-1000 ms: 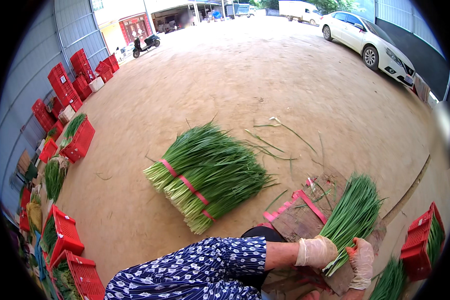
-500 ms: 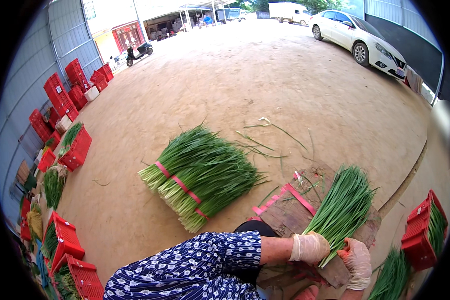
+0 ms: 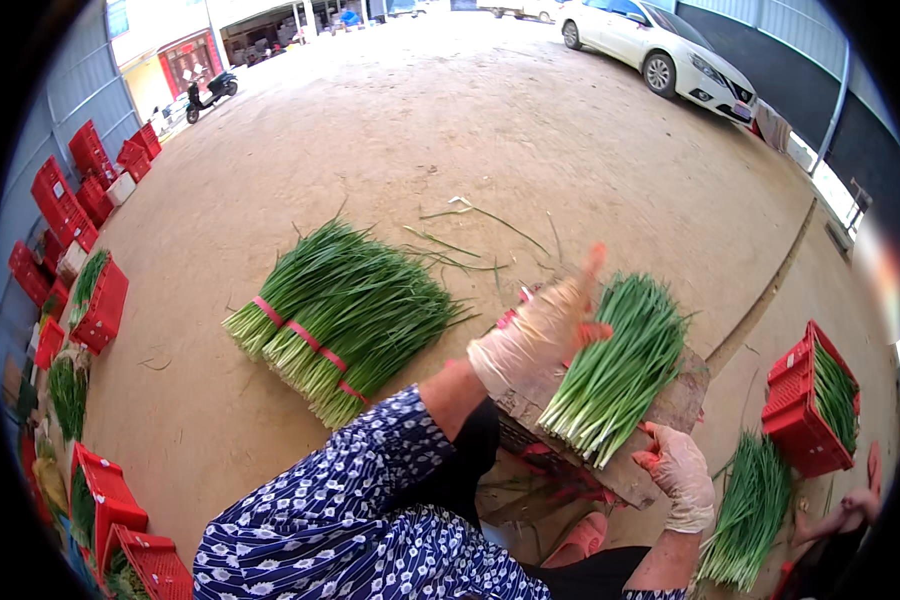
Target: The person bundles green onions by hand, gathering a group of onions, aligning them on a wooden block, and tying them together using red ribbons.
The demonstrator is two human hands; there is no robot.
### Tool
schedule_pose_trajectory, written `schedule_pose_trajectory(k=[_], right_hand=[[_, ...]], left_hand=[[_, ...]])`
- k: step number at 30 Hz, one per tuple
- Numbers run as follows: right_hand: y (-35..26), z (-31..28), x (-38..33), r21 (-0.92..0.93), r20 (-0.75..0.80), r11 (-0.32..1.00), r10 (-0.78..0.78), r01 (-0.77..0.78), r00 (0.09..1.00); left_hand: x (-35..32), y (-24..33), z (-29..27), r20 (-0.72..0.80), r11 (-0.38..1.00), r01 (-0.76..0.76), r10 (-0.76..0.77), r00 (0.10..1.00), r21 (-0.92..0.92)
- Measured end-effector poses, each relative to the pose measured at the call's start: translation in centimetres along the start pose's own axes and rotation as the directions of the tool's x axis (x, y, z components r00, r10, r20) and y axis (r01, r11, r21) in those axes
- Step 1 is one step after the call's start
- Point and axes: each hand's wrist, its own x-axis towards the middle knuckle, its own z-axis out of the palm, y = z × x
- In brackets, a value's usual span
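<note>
A loose bunch of garlic chives (image 3: 620, 365) lies on a worn wooden board (image 3: 685, 385), its pale root ends toward me. My left hand (image 3: 540, 330), in a thin whitish glove with orange fingertips showing, is over the board just left of the bunch. It is open, fingers stretched out and slightly blurred. A pink strip (image 3: 508, 318) shows partly behind it. By the root ends, at the board's near right edge, is my gloved right hand (image 3: 682, 478). Its fingers are curled together; whatever they may hold is hidden. Tied chive bundles (image 3: 355, 310) with pink bands lie left on the ground.
Loose chive stalks (image 3: 505, 222) are scattered beyond the board. On the right are a red crate (image 3: 805, 400) of chives, a loose pile (image 3: 750, 515) and another person's limb (image 3: 850, 510). Red crates (image 3: 110, 495) line the left wall. A white car (image 3: 660, 55) stands far off.
My left hand has let go of the chives' lower ends and swung up and left. My right hand stays by the root ends. The view has shifted to the right.
</note>
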Motion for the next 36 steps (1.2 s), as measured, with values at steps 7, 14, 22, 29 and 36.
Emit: schedule_pose_trajectory(k=[7,14,22,29,36], right_hand=[[3.0,3.0,-2.1,-0.180,-0.204,0.940,-0.323,0.289,0.924],[-0.6,1.9,-3.1,-0.095,-0.105,0.987,-0.138,0.128,0.985],[0.9,-2.4,-7.2,-0.003,-0.183,1.000,0.004,-0.005,0.983],[15.9,0.1,-18.6,0.051,-0.240,0.898,0.436,-0.437,0.868],[28.9,10.2,-26.1,0.272,-0.029,0.580,0.803,-0.768,0.595]], left_hand=[[-4.6,-0.6,-17.3,-0.948,0.921,-0.331,-0.102,0.302,-0.205],[-2.5,8.1,-2.8,-0.444,0.933,-0.206,0.057,0.894,-0.295],[1.6,13.7,9.7,0.054,0.905,-0.407,0.416,0.908,-0.122],[5.8,17.7,22.4,0.236,0.900,-0.429,0.434,0.869,-0.074],[8.7,18.8,31.1,0.256,0.956,-0.283,0.256,0.932,0.074]])
